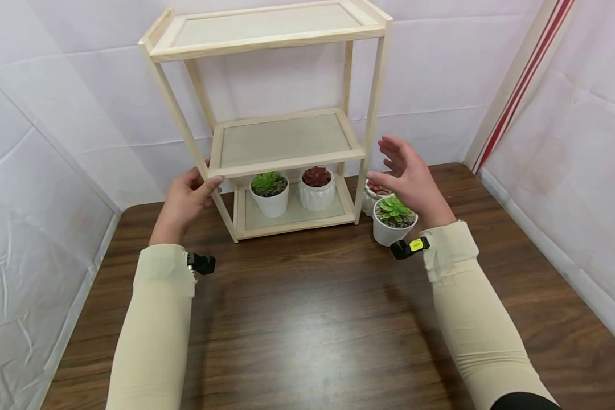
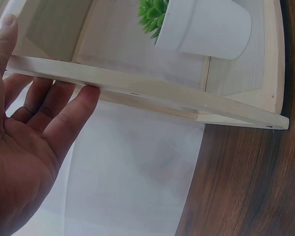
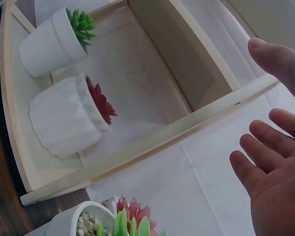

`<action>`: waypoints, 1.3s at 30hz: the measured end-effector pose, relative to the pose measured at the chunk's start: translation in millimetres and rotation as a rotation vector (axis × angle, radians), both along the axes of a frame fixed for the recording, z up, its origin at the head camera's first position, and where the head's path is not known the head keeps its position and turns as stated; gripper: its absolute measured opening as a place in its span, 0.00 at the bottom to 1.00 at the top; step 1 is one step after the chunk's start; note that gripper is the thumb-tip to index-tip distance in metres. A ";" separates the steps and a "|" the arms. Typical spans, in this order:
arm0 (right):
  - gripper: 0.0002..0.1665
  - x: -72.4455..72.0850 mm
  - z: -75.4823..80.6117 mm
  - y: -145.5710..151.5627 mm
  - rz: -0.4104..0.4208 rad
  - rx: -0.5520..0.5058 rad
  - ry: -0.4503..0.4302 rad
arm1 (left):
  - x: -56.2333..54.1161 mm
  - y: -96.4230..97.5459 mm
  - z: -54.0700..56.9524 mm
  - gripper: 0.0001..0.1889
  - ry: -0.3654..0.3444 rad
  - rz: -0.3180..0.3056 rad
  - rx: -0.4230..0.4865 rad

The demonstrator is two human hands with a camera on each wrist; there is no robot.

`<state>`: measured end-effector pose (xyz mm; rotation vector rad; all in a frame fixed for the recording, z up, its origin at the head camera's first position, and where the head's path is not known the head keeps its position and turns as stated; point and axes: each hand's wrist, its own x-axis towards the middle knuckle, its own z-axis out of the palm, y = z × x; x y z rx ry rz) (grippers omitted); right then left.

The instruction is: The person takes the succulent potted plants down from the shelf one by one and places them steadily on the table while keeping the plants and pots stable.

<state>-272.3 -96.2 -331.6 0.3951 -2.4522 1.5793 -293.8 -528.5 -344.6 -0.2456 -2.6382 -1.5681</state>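
Two potted plants (image 1: 270,198) stand on the rack's (image 1: 287,163) bottom tier (image 1: 297,218), two others (image 1: 389,229) rightward.

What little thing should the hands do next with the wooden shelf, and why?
I think the right hand should probably take hold of the right post: it's right beside it, holding nothing, while the left hand grips the left post. Two pots stand on the bottom shelf, so holding both sides might keep them steadier.
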 end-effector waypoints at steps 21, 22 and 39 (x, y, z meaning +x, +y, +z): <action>0.43 -16.8 3.3 -24.4 0.032 -0.096 -0.045 | -1.7 0.4 -2.1 0.36 -0.018 0.010 -0.009; 0.43 -18.9 1.8 -25.1 0.033 -0.103 -0.050 | -2.0 0.2 -2.3 0.36 -0.016 0.010 -0.007; 0.34 -27.0 -4.0 -38.4 -0.048 -0.124 -0.059 | -1.3 -0.4 -1.6 0.36 -0.012 0.003 -0.008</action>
